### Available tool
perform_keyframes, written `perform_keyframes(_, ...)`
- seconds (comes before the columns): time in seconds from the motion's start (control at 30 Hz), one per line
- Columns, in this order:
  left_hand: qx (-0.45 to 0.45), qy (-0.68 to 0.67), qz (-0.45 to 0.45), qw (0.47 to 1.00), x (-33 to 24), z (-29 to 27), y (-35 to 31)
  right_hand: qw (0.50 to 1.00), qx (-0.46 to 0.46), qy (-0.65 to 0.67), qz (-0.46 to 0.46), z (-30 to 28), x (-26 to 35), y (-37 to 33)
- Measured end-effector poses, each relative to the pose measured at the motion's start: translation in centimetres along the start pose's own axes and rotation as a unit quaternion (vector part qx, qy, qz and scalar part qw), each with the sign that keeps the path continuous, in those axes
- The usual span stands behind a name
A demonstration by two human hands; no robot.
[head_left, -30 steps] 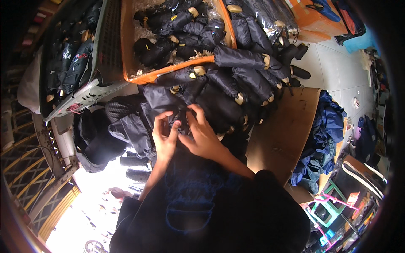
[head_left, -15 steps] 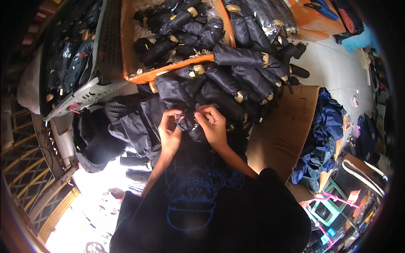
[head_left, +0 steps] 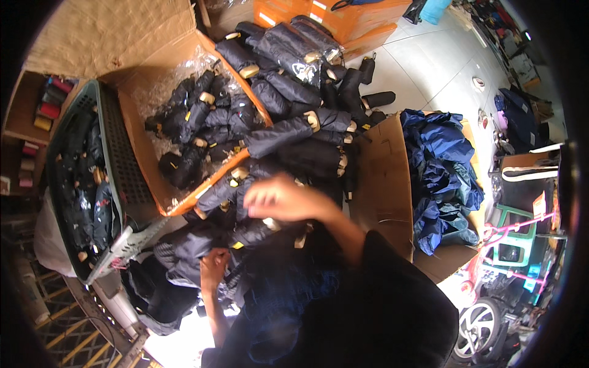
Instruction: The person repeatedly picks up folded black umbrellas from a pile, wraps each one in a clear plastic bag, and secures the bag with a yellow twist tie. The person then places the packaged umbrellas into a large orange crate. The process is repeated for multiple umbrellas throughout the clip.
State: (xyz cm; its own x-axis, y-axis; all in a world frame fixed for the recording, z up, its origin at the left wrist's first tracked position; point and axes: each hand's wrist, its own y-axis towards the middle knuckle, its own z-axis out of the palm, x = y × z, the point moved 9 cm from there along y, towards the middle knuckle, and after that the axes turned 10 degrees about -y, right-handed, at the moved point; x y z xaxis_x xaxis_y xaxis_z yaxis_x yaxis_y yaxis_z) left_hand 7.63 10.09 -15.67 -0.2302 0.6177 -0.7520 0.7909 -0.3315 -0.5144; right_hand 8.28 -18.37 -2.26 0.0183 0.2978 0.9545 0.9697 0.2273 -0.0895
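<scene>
My left hand [head_left: 215,267] is low in front of me, its fingers curled on dark fabric at the edge of a heap of black cloth sleeves [head_left: 178,251]. Above and to its right, my right hand [head_left: 282,197] is smeared by motion over a pile of folded black umbrellas [head_left: 279,135] with pale handle ends. Whether its fingers hold anything does not show. Just below that hand lies a black umbrella [head_left: 253,232] with a pale end and a yellow tag.
Beyond my hands stands an open carton [head_left: 230,165] with orange-taped edges, holding more umbrellas and clear plastic. A grey-green basket [head_left: 126,178] of umbrellas is at left. On the right, a cardboard box [head_left: 388,184] holds crumpled blue cloth [head_left: 442,178]. A wheel [head_left: 480,328] shows lower right.
My hands, earlier close together pinching black cloth, are now apart. The right has lifted over the umbrellas; the left has dropped to the sleeves. The whole view has turned.
</scene>
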Motion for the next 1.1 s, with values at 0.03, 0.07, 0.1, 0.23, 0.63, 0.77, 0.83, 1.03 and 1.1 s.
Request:
perform_keyframes(0.03, 0.031, -0.008, -0.039, 0.999, 0.5, 0.0, -0.6, 0.993, -0.109, -0.040, -0.014, -4.9, 1.3, 1.0)
perform_keyframes(0.07, 0.063, -0.016, -0.076, 0.995, 0.7, 0.0, -0.9, 0.972, -0.218, -0.078, -0.027, -9.9, 2.0, 1.8)
perform_keyframes(0.1, 0.092, -0.016, -0.073, 0.993, -0.7, 1.2, -0.4, 0.917, -0.334, -0.207, -0.076, -16.0, 3.6, 1.2)
perform_keyframes(0.23, 0.016, -0.040, 0.019, 0.999, -1.8, 0.5, 0.7, 0.754, -0.467, -0.446, 0.122, -32.4, -2.4, 6.3)
perform_keyframes(0.63, 0.027, -0.040, 0.043, 0.998, -5.0, 3.3, 0.6, 0.725, -0.230, -0.491, 0.423, -37.5, -11.6, 12.2)
perform_keyframes(0.77, 0.018, -0.026, 0.064, 0.997, -6.5, 2.9, 1.1, 0.763, -0.240, -0.425, 0.425, -39.4, -11.6, 12.0)
perform_keyframes(0.83, 0.004, -0.027, 0.080, 0.996, -7.8, 2.4, 1.4, 0.770, -0.261, -0.411, 0.412, -40.3, -10.4, 11.5)
perform_keyframes(1.03, -0.005, -0.084, 0.126, 0.988, -11.0, 2.4, 3.5, 0.797, -0.277, -0.342, 0.414, -44.1, -15.3, 10.1)
perform_keyframes(1.1, 0.004, -0.190, 0.158, 0.969, -14.2, 2.1, 3.9, 0.849, -0.268, -0.266, 0.371, -43.0, -16.4, 10.6)
